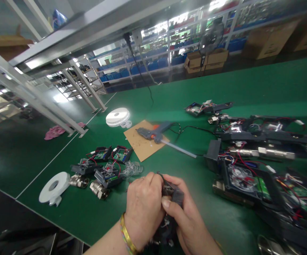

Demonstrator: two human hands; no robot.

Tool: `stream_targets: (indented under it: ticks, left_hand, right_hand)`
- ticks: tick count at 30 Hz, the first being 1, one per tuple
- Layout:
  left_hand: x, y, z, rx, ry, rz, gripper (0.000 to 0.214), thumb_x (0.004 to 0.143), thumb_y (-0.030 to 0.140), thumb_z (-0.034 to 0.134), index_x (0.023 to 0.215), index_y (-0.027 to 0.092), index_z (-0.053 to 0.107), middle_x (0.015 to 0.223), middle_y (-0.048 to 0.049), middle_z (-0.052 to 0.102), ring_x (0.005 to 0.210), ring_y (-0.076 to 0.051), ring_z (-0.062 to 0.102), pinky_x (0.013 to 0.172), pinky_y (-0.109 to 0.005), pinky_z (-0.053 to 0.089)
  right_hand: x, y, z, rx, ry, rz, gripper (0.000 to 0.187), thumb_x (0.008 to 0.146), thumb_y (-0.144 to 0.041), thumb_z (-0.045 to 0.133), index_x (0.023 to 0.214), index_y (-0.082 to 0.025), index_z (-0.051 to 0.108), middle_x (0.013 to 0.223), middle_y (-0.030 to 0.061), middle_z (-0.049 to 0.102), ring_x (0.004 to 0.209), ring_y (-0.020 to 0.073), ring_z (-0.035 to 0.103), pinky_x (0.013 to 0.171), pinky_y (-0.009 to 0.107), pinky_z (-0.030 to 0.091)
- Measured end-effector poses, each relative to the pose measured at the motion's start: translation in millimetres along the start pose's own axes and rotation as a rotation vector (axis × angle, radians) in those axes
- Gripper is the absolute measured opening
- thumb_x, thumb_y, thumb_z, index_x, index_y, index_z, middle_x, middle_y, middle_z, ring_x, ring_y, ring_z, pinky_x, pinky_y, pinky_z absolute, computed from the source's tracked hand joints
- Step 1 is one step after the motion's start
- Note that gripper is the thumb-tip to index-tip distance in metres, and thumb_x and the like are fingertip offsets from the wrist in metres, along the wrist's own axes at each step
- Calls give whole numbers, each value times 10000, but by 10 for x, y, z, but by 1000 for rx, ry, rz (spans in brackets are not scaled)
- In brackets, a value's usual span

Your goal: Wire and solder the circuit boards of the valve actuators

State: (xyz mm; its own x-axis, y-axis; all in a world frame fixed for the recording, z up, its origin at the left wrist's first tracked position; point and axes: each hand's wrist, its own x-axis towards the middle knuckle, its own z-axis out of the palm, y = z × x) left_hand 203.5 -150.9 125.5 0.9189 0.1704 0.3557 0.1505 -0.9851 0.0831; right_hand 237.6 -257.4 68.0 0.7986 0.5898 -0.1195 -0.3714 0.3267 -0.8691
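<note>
Both my hands meet low in the middle of the view, over the green table (201, 85). My left hand (142, 209), with a gold bangle at the wrist, is closed around a small dark electronic assembly (173, 193) with wires. My right hand (187, 219) grips the same assembly from the right, thumb pressed on its side. The lower part of the assembly is hidden between my palms. Just left of my hands lie several similar small modules (108, 166) with circuit boards, red wires and metal fittings.
A glue gun (155, 132) rests on a cardboard sheet (142, 143) ahead. White tape rolls lie at the near left (53, 187) and farther back (117, 117). A pile of dark wired assemblies (262, 156) fills the right. A pink cloth (55, 131) and shelving frame legs stand at left.
</note>
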Motion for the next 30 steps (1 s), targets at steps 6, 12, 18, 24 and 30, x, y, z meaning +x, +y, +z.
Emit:
stream_targets:
  ticks: [6, 12, 18, 24, 30]
  left_hand:
    - [67, -99, -47, 104, -118, -116, 152, 749, 70, 534, 784, 202, 601, 737, -18, 638, 673, -233, 650, 586, -331, 434]
    - [0, -420, -117, -67, 19, -229, 135, 826, 182, 514, 857, 216, 641, 801, -6, 692, 717, -209, 662, 656, -319, 448]
    - [-32, -441, -118, -358, 11, -245, 156, 847, 226, 516, 861, 241, 671, 810, 14, 701, 736, -174, 644, 658, -290, 436]
    - [87, -257, -185, -370, -238, -57, 183, 833, 158, 571, 865, 280, 703, 800, 29, 686, 771, -178, 644, 707, -300, 426]
    - [85, -97, -75, -220, -128, 23, 256, 640, 44, 523, 752, 233, 655, 712, 12, 650, 682, -205, 622, 621, -321, 407]
  right_hand:
    - [-36, -17, -22, -5, 28, -32, 522, 777, -469, 727, 1228, -296, 529, 1262, 34, 599, 1151, 271, 537, 992, 382, 407]
    - [-46, -170, -13, 208, 41, 65, 492, 763, -399, 735, 1208, -318, 542, 1095, 8, 654, 924, 221, 592, 789, 316, 480]
    - [-17, -140, 9, 266, 12, 65, 525, 733, -370, 749, 1210, -291, 545, 1158, 35, 665, 991, 239, 609, 798, 319, 488]
    - [-6, -68, -12, 240, -27, 42, 537, 733, -391, 771, 1213, -309, 545, 1288, 21, 618, 1214, 266, 549, 974, 344, 444]
    - [62, 74, -121, 125, -69, -78, 528, 768, -439, 747, 1238, -303, 547, 1429, 42, 504, 1296, 296, 481, 1114, 426, 356]
